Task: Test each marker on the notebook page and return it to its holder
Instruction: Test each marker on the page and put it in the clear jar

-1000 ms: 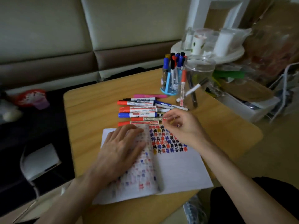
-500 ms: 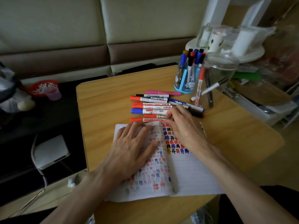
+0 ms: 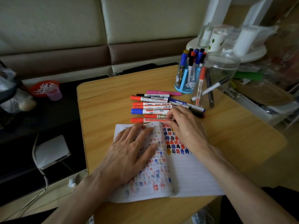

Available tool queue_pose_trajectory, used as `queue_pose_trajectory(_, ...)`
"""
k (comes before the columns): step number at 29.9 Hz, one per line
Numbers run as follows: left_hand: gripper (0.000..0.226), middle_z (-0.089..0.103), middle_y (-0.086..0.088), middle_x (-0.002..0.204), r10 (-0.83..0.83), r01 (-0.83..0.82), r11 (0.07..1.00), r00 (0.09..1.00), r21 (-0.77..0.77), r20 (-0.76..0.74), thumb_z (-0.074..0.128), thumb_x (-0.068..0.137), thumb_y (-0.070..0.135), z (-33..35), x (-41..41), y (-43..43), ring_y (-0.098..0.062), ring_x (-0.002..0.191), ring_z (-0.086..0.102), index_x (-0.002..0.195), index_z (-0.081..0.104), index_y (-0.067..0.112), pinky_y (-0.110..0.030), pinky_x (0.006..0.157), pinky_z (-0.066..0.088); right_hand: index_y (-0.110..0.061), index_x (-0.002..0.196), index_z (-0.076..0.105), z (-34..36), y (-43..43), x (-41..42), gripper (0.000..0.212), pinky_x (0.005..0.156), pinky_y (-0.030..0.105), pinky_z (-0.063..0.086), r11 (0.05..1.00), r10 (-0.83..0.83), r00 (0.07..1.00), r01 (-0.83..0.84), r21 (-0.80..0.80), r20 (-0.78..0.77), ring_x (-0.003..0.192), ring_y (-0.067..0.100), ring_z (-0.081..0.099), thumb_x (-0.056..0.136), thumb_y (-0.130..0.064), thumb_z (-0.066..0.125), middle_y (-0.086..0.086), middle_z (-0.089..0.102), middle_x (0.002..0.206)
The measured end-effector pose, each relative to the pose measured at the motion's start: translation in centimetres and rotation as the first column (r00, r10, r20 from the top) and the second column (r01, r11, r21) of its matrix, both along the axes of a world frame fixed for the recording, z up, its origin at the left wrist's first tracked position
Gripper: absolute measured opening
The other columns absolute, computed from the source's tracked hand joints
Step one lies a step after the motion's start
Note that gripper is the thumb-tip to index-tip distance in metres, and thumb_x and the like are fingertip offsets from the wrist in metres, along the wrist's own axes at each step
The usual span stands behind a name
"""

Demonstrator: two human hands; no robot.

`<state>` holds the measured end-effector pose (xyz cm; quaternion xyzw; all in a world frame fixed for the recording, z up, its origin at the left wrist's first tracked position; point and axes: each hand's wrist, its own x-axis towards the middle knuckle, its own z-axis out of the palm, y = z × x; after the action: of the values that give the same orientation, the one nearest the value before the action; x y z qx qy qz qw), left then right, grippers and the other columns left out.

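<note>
Markers are lying loose in a row on counter just beyond right hand, whose fingertips are curling onto nearest red marker; real grip or not, can't tell. Left hand is pressing flat on notebook, left pg. Hash marks are filling pg top under right hand. Blue holder & clear jar, further beyond fingertips, are carrying several, so prob. approx. midway; loose row is awaiting testing.
</note>
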<state>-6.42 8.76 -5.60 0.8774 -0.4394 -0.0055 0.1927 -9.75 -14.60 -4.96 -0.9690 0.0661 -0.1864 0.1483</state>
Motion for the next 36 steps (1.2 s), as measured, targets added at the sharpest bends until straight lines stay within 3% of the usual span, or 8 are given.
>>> queue_pose_trajectory(3, 0.070, 0.023, 0.016, 0.159, -0.015, 0.015, 1.000, 1.000, 0.003, -0.026, 0.010, 0.099, 0.073, 0.1, 0.0, 0.3, -0.001, 0.146, 0.024, 0.157, 0.021, 0.037, -0.031, 0.124, 0.022, -0.013, 0.113, 0.062, -0.3, -0.2, 0.2, 0.026, 0.087, 0.025, 0.057, 0.997, 0.022, 1.000, -0.024, -0.076, -0.022, 0.106, 0.009, 0.056, 0.094, -0.028, 0.070, -0.001, 0.054, 0.121)
queue_pose_trajectory(9, 0.075, 0.020, 0.014, 0.161, -0.030, 0.030, 0.999, 0.999, 0.025, -0.033, 0.005, 0.097, 0.077, -0.3, -0.1, 0.4, -0.003, 0.150, 0.018, 0.159, 0.014, 0.036, -0.036, 0.126, 0.021, -0.011, 0.114, 0.063, 0.2, -0.7, 0.0, 0.025, 0.097, 0.032, 0.055, 0.999, 0.035, 0.999, -0.035, -0.031, -0.021, 0.110, 0.014, 0.059, 0.097, -0.029, 0.062, 0.003, 0.056, 0.124)
queue_pose_trajectory(13, 0.075, 0.020, 0.014, 0.161, -0.020, 0.022, 0.999, 0.999, 0.026, -0.050, 0.007, 0.095, 0.079, -0.1, 0.2, 0.4, -0.004, 0.149, 0.020, 0.158, 0.016, 0.038, -0.037, 0.126, 0.022, -0.016, 0.111, 0.061, 0.7, -0.8, -0.7, 0.021, 0.094, 0.031, 0.053, 0.999, 0.052, 0.998, -0.052, 0.000, -0.025, 0.110, 0.013, 0.059, 0.098, -0.032, 0.061, -0.001, 0.064, 0.117)
queue_pose_trajectory(17, 0.077, 0.018, 0.015, 0.161, -0.016, 0.018, 0.999, 0.999, 0.040, -0.040, 0.006, 0.094, 0.080, 0.1, 0.0, 0.3, -0.004, 0.149, 0.019, 0.158, 0.013, 0.039, -0.035, 0.126, 0.020, -0.018, 0.118, 0.063, 0.6, -0.8, -1.0, 0.034, 0.089, 0.021, 0.047, 0.995, 0.083, 0.995, -0.080, 0.059, -0.052, 0.107, 0.005, 0.054, 0.092, -0.039, 0.069, -0.010, 0.057, 0.116)
queue_pose_trajectory(21, 0.076, 0.018, 0.015, 0.161, -0.013, 0.014, 0.999, 0.999, 0.032, -0.033, 0.007, 0.094, 0.080, 0.1, 0.0, 0.2, -0.004, 0.148, 0.019, 0.158, 0.013, 0.039, -0.029, 0.124, 0.017, -0.017, 0.113, 0.066, 0.4, -0.8, -1.0, 0.025, 0.094, 0.032, 0.055, 0.996, 0.069, 0.998, -0.069, 0.059, 0.005, 0.109, 0.010, 0.059, 0.093, -0.033, 0.067, -0.005, 0.060, 0.117)
queue_pose_trajectory(25, 0.075, 0.021, 0.015, 0.160, -0.008, 0.008, 1.000, 1.000, 0.021, -0.021, 0.009, 0.096, 0.078, 0.1, 0.1, 0.2, -0.004, 0.147, 0.024, 0.158, 0.017, 0.038, -0.031, 0.124, 0.021, -0.016, 0.116, 0.063, 0.4, -1.2, -1.7, 0.029, 0.091, 0.033, 0.058, 0.988, 0.050, 0.998, -0.056, 0.146, 0.046, 0.103, 0.009, 0.062, 0.096, -0.035, 0.055, -0.004, 0.063, 0.116)
queue_pose_trajectory(30, 0.070, 0.030, 0.015, 0.155, 0.001, -0.001, 1.000, 1.000, -0.005, -0.006, 0.014, 0.098, 0.075, 0.5, 0.1, -0.1, -0.005, 0.141, 0.034, 0.155, 0.028, 0.037, -0.027, 0.119, 0.024, -0.015, 0.118, 0.062, 0.4, -1.5, -2.7, 0.029, 0.084, 0.028, 0.061, 0.965, 0.045, 0.996, -0.064, 0.253, 0.077, 0.095, 0.002, 0.066, 0.097, -0.034, 0.054, -0.005, 0.068, 0.109)
queue_pose_trajectory(36, 0.060, 0.046, 0.010, 0.145, 0.066, -0.065, 0.997, 0.997, -0.039, 0.030, 0.027, 0.100, 0.068, 1.2, 0.5, -1.0, -0.014, 0.124, 0.053, 0.143, 0.046, 0.031, -0.039, 0.102, 0.047, -0.014, 0.115, 0.067, 0.2, -1.9, -3.7, 0.021, 0.074, 0.013, 0.055, 0.916, 0.011, 0.994, -0.055, 0.398, 0.113, 0.088, -0.005, 0.067, 0.097, -0.025, 0.066, -0.009, 0.071, 0.101)
